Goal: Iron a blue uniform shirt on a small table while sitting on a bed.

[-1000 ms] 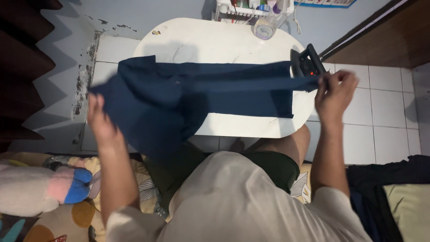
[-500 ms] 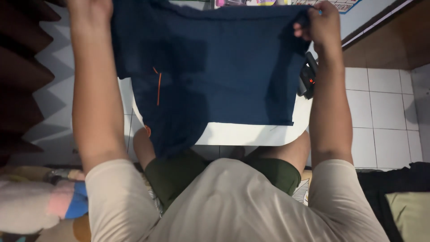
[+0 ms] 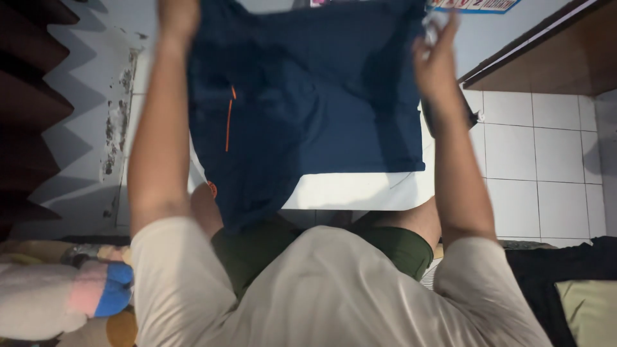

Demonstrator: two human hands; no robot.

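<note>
A dark navy garment (image 3: 308, 96) of soft, matte cloth hangs spread out in front of the person, held up by its far corners. A thin orange line of stitching runs down its left part, and a small orange spot sits at its near left edge. The left hand (image 3: 178, 16) is closed on the far left corner of the cloth, with the fingers gone into the fold at the top edge of the view. The right hand (image 3: 436, 54) pinches the far right corner; it is blurred, but the cloth gathers at its fingertips. The lower hem of the garment drapes over a white table (image 3: 360, 191) with a smooth top and a rounded near right corner, and the left flap falls past the table edge onto the person's lap.

Far right, above the right hand, a strip of a poster (image 3: 475, 5) with a blue border shows on the pale wall. A dark object, mostly hidden behind the right forearm, lies at the table's right edge. The floor (image 3: 546, 160) to the right is white square tile. Near left lies a plush toy (image 3: 71, 292), pink, blue and cream. Near right are a black cloth (image 3: 546, 270) and an olive cushion (image 3: 588, 311).
</note>
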